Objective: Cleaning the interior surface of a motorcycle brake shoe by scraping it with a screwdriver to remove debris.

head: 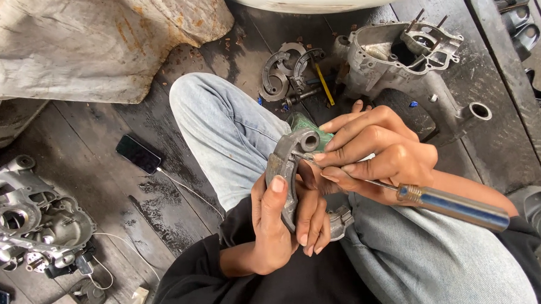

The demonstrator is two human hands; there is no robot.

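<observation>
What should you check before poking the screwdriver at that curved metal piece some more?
1. Left hand has a firm grip on the curved brake shoe: ok, fingers wrap around it.
2. Right hand steadies the screwdriver near its tip: ok.
3. Tip sits at the round end of the shoe: ok, it seems to touch there.
4. Left fingers are out of the tip's path: cannot tell, the right hand hides that spot.
5. Work is held over the lap, not a firm surface: not ok, a slip could hit the jeans.
6. Spare shoes are within reach on the floor: ok.
</observation>
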